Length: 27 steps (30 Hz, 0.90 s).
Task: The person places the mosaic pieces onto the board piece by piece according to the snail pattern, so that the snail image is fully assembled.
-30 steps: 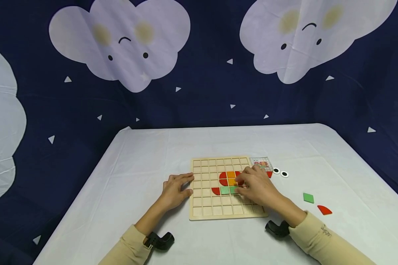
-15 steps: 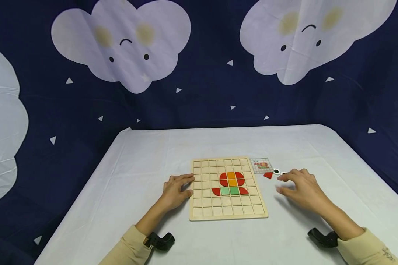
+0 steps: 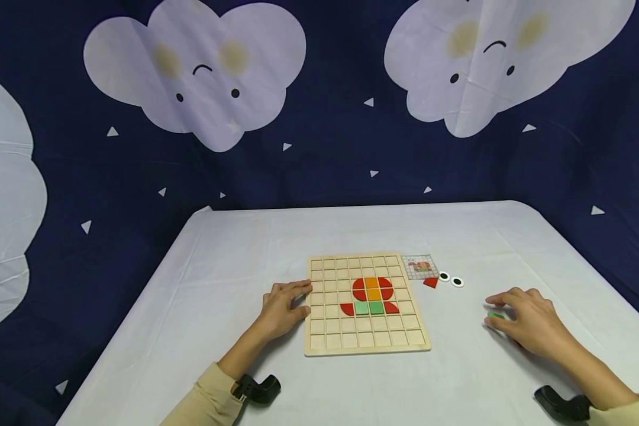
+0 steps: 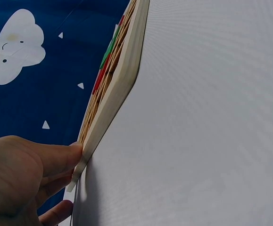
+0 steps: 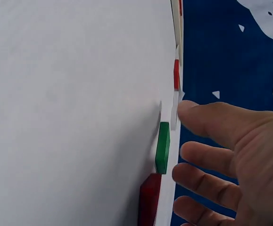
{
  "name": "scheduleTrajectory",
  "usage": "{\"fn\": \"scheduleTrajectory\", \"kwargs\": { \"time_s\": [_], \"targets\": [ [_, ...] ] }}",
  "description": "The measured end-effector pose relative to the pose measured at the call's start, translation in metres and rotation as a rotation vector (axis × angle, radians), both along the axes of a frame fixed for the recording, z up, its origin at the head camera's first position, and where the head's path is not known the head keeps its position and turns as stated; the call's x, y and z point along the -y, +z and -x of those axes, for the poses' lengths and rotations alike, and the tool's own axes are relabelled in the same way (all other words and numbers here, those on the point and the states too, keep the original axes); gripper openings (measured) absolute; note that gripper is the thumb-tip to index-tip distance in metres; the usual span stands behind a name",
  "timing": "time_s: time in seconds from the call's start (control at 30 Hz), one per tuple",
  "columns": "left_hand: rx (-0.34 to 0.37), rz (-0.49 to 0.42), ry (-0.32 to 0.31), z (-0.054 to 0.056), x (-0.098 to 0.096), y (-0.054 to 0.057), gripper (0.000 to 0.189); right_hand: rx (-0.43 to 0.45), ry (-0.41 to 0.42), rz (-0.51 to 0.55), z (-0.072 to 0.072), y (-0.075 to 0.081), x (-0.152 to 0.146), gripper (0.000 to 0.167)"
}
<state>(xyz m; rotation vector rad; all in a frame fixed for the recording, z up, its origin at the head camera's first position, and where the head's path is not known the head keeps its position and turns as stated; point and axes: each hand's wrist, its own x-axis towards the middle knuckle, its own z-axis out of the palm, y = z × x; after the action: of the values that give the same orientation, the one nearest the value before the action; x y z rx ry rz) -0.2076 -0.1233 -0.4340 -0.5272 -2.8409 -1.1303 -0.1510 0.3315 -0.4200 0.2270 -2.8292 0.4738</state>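
Note:
My left hand (image 3: 281,307) touches the left edge of a pale wooden grid board (image 3: 332,342), thumb and fingers spread along it. In the left wrist view the thumb tip rests against the board's edge (image 4: 122,80). On the board are red quarter rounds (image 3: 359,289), orange squares (image 3: 371,289) and green squares (image 3: 376,307). Over to the right, my right hand (image 3: 535,322) hovers at a green tile (image 3: 495,315), thumb and fingers apart on either side of it. The right wrist view shows this green tile (image 5: 162,148) on the table, apart from the fingers.
A small printed pattern card (image 3: 419,267) lies at the board's upper right corner. Beside it are a red piece (image 3: 431,283) and two white eye discs (image 3: 457,282). Another red piece (image 5: 149,200) shows near the green tile. White cloth covers the table (image 3: 255,236).
My right hand has left the board and moved right to the green tile. A red quarter round shows at the right of the green squares. My left hand has stayed put.

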Motion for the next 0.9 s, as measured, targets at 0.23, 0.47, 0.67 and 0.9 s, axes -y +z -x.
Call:
{"fn": "scheduleTrajectory", "kwargs": {
  "time_s": [0.23,0.47,0.67,0.9],
  "targets": [
    [-0.009,0.002,0.001,0.0,0.0,0.0,0.045,-0.01,0.016,-0.031,-0.004,-0.005,-0.008,0.034],
    [-0.007,0.002,0.0,-0.001,0.0,0.0,0.045,-0.02,0.026,-0.035,-0.006,-0.009,-0.013,0.031],
    [-0.009,0.007,0.003,-0.001,0.0,0.0,0.045,-0.012,0.025,-0.03,-0.006,-0.01,-0.014,0.026],
    [-0.006,-0.001,0.003,-0.001,-0.001,0.001,0.045,-0.036,0.031,-0.022,-0.007,-0.01,-0.013,0.023]
  ]
}}
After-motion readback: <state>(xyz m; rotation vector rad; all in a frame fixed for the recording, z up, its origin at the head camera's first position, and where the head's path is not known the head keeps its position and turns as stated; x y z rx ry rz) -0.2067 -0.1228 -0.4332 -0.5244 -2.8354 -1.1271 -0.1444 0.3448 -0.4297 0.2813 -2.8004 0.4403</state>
